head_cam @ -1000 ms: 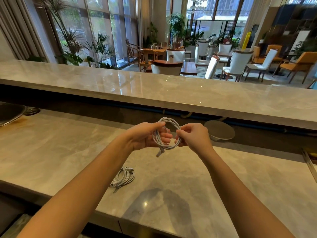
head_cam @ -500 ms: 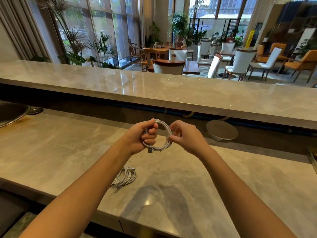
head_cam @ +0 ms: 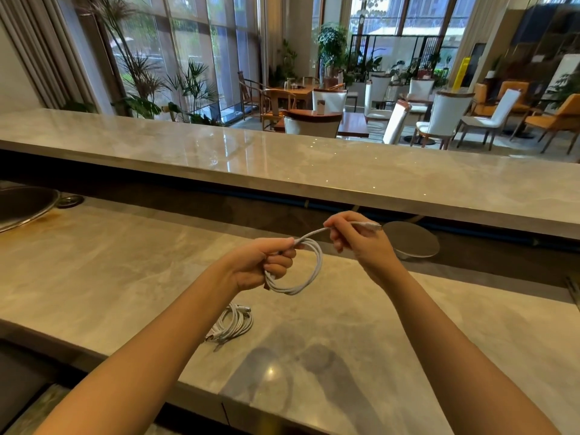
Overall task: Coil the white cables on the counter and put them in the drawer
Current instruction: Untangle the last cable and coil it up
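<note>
- Our left hand [head_cam: 260, 266] is clenched around a white cable [head_cam: 309, 277], held up above the counter [head_cam: 125, 262]; the cable hangs from the fist as a round coil of a few turns.
- One strand runs up and to the right from the fist to our right hand [head_cam: 357, 243], which pinches it between thumb and fingertips [head_cam: 337, 246].
- The cable's free end [head_cam: 372, 227], with its plug, sticks out past the right hand, pointing right.
- The two hands are near each other but apart, joined only by that strand.
- A second white cable bundle [head_cam: 233, 324] lies on the counter, below the left forearm and near the front edge, already gathered in loose loops.
- A round grey disc [head_cam: 411, 239] sits on the counter just beyond the right hand.
- The rim of a sink [head_cam: 28, 208] shows at far left.
- A raised marble ledge [head_cam: 314, 171] runs across behind the counter, with chairs and plants beyond.
- We cannot pick out the drawer from here.
</note>
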The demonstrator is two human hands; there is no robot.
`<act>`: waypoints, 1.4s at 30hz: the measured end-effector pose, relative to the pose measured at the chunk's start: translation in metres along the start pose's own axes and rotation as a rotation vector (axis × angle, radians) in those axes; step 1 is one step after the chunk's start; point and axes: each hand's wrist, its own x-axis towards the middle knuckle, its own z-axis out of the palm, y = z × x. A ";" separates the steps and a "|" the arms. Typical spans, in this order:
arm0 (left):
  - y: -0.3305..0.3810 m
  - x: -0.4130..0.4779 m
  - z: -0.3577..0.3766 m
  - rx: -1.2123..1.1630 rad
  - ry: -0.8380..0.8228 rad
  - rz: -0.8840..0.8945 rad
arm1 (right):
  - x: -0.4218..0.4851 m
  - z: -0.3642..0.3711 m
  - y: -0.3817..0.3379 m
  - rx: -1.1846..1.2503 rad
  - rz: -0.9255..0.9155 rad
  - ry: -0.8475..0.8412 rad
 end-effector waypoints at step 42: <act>-0.023 0.000 -0.040 0.289 0.455 0.460 | -0.004 0.088 0.053 -0.696 0.272 -0.096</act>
